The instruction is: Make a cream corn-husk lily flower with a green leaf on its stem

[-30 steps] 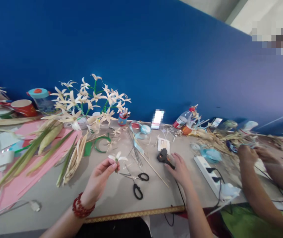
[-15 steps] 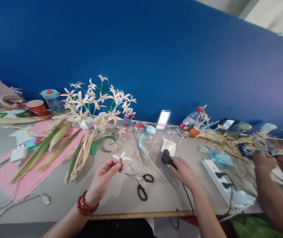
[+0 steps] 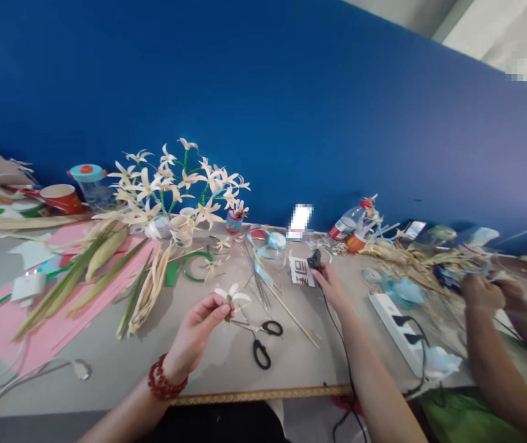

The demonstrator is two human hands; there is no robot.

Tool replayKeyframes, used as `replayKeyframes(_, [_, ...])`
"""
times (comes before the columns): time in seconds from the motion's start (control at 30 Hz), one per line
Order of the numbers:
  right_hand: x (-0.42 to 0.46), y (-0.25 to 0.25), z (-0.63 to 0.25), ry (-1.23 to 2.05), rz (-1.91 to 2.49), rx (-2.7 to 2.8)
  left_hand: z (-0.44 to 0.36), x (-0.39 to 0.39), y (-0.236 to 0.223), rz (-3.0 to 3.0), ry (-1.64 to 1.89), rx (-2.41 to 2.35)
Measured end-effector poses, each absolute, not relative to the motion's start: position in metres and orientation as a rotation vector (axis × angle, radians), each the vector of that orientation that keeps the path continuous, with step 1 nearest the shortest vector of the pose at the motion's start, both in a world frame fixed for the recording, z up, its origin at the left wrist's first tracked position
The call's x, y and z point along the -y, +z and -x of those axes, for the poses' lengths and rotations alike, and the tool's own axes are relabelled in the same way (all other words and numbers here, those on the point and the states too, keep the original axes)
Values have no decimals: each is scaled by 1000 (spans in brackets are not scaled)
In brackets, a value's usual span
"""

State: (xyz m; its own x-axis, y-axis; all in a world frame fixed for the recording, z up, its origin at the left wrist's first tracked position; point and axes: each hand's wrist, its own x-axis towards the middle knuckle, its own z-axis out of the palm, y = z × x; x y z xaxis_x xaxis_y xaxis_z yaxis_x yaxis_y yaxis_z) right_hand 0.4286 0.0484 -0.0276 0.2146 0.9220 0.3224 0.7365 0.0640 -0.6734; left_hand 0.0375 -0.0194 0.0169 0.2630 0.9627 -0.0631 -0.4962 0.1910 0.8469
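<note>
My left hand (image 3: 201, 326) is closed, pinching the base of a small white flower (image 3: 232, 298) between thumb and fingertips. The flower's pale petals spread outward above the fingers. My right hand (image 3: 330, 286) grips a black glue gun (image 3: 315, 261), its cord trailing down past the forearm and over the table edge. Beside the glue gun lies a white card (image 3: 301, 272) with dark markings, partly overlapped by the tool. Black-handled scissors (image 3: 260, 344) rest on the table (image 3: 291, 369) between my hands, blades towards the left hand.
Left stand a bunch of finished white flowers (image 3: 184, 178) and corn husks (image 3: 69, 277) on pink paper (image 3: 9, 326). Wires and a stick (image 3: 295, 323) lie centrally. A power strip (image 3: 395, 335) sits right, near a co-worker's hands (image 3: 482, 292).
My right hand has taken hold of the glue gun and moved it up and away beside the white card. My left hand keeps holding the flower. The view shifted slightly.
</note>
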Motion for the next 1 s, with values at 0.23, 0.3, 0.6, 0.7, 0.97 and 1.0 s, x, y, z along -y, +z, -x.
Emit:
replayKeyframes(0.23, [-19,-44,-362,567,1658,1656,-25,19,14,-809,1196,-799])
replayKeyframes(0.3, [-12,-40,-356,581,1641,1637,-26,19,14,-813,1187,-808])
replayKeyframes(0.6, [16,2,-351,839,1314,1172,-35,18,10,-806,1145,-788])
replayKeyframes(0.7, [32,8,-327,1093,1150,1048,-37,17,11,-796,1126,-793])
replayKeyframes(0.97, [51,19,-274,1229,996,1061,-39,17,15,-762,1162,-806])
replayKeyframes(1.0, [51,21,-273,1214,963,1041,-39,17,14,-765,1168,-809])
